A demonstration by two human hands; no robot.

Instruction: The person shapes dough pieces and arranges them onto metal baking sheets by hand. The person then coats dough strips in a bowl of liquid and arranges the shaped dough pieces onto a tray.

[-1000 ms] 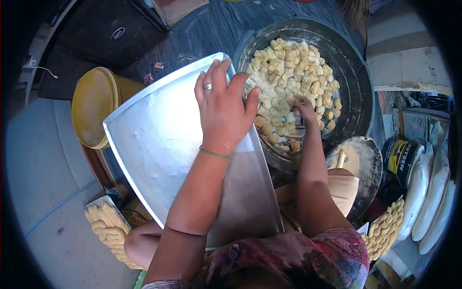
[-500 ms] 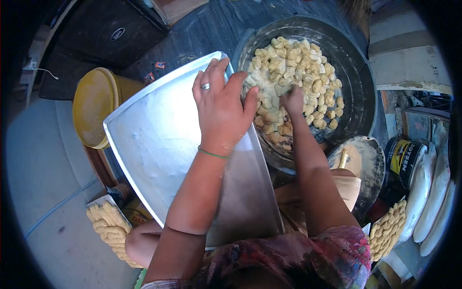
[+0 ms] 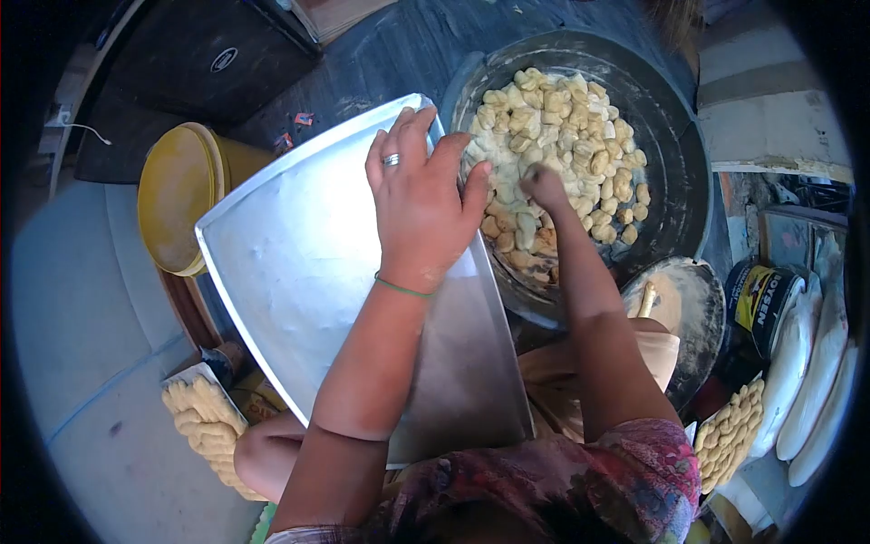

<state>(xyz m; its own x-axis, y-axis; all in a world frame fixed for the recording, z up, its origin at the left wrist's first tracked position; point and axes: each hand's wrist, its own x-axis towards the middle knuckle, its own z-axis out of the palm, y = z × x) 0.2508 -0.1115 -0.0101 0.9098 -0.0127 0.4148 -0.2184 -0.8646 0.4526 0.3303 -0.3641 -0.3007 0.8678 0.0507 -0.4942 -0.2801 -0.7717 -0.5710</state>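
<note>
A bare metal tray (image 3: 308, 263) lies tilted across my lap. My left hand (image 3: 421, 186), with a ring and a green wrist band, rests on its upper right edge, fingers apart. To the right, a large dark round basin (image 3: 666, 154) holds many pale dough pieces (image 3: 580, 118) dusted with flour. My right hand (image 3: 546, 188) is inside the basin over the dough, its fingers curled in. Whatever it may hold is too small or hidden to make out.
A yellow bucket (image 3: 181, 199) stands left of the tray. Shaped dough fills trays at the lower left (image 3: 204, 426) and lower right (image 3: 729, 435). A floured round lid (image 3: 693, 308) lies below the basin, near a dark paint can (image 3: 761, 295) and white filled bags (image 3: 797, 372).
My right hand has moved up and left across the dough in the basin, and some pieces near it have shifted. My left hand stays on the tray's edge.
</note>
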